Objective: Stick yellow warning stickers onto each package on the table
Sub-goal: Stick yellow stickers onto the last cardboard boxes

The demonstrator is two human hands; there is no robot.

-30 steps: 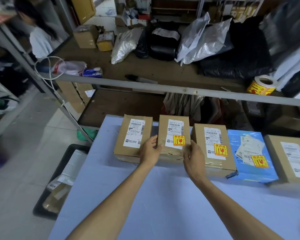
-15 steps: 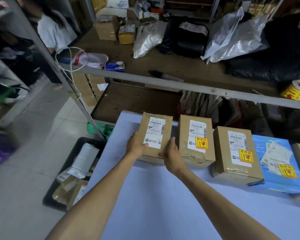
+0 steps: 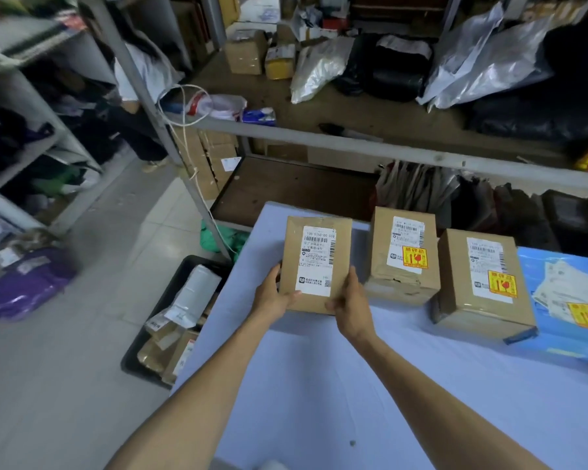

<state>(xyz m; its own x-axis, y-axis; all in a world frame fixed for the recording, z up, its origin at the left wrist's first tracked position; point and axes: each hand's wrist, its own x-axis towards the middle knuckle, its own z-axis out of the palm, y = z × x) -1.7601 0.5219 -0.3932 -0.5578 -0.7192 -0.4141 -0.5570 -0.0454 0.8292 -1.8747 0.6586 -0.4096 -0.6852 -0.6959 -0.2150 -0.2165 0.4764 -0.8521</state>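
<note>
1. Cardboard package, unstickered, was at the far left of the table; it looked stiff and light, and its near corners offered firm purchase.
2. Left hand and right hand each clasped a near corner.
3. Neighbouring package already bore a yellow sticker.

leftmost box on table, left of second box; third box, padded mailer further right; bin on floor, left of table.

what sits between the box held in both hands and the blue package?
Head view: two brown boxes, the second box and the third box, each bearing a yellow sticker.
</note>
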